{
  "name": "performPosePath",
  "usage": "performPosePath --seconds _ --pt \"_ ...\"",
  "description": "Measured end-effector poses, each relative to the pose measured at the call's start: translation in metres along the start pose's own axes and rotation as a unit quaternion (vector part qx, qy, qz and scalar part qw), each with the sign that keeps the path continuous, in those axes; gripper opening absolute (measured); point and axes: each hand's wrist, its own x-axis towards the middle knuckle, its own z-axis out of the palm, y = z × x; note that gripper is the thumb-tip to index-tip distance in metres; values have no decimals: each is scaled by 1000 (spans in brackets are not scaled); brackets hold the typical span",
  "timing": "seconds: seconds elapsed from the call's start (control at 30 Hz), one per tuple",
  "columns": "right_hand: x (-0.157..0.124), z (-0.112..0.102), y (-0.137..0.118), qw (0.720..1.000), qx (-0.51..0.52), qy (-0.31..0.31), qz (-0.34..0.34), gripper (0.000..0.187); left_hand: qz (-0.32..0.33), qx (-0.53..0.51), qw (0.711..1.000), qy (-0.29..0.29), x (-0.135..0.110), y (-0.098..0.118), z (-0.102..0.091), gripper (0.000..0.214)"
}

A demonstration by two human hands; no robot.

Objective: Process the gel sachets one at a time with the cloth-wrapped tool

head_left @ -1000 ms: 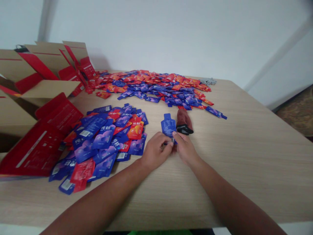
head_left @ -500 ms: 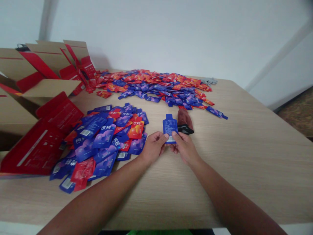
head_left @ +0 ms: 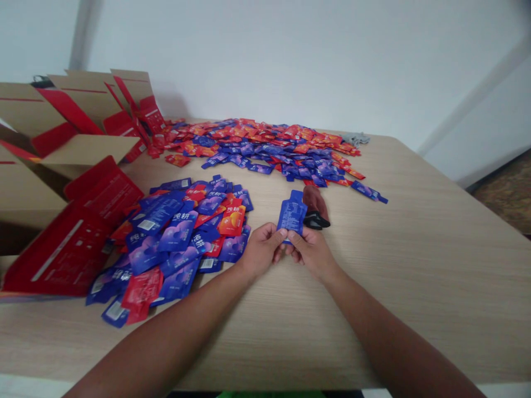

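Note:
Between my two hands is a blue bottle-shaped sachet (head_left: 292,214), its printed text side facing me and its narrow neck pointing away, tilted a little to the right. My left hand (head_left: 265,245) pinches its lower left edge, thumb on top. At the lower right edge, my right hand (head_left: 309,250) grips it the same way, the two thumbs almost meeting. Just beyond the right hand lies a dark red and black cloth-like item (head_left: 316,207). Left of my hands spreads a near pile of blue and red sachets (head_left: 178,232).
Along the wall runs a long heap of red and blue sachets (head_left: 265,146), with a lone blue sachet (head_left: 369,191) at its right end. Open red and brown cartons (head_left: 74,243) stand at the left. A grey crumpled item (head_left: 355,138) rests on the table (head_left: 435,265) at the back.
The sachet has turned from upright to leaning right at its neck. My thumbs have come closer together at its bottom, covering the barcode label that showed before.

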Motion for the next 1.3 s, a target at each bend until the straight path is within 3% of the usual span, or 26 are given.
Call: performPosePath --seconds 0.27,0.47,0.7,1.0,1.17,1.3 --pt "2 -5 -1 996 21 80 -42 51 -8 27 1000 -1 -3 -1 0 50" --pt "0 -4 2 999 5 37 -34 51 24 53 998 -4 -2 -1 -3 47" --pt "0 -4 2 996 29 67 -55 51 21 72 997 -10 -3 0 -3 51" --pt "-1 -2 4 999 7 24 -33 53 35 -4 999 41 -1 3 2 45" --pt "-2 -1 -3 997 3 46 -56 47 29 29 999 13 -5 9 5 46" --pt "-2 -1 -3 995 -28 49 -77 48 38 48 997 37 -5 9 4 48"
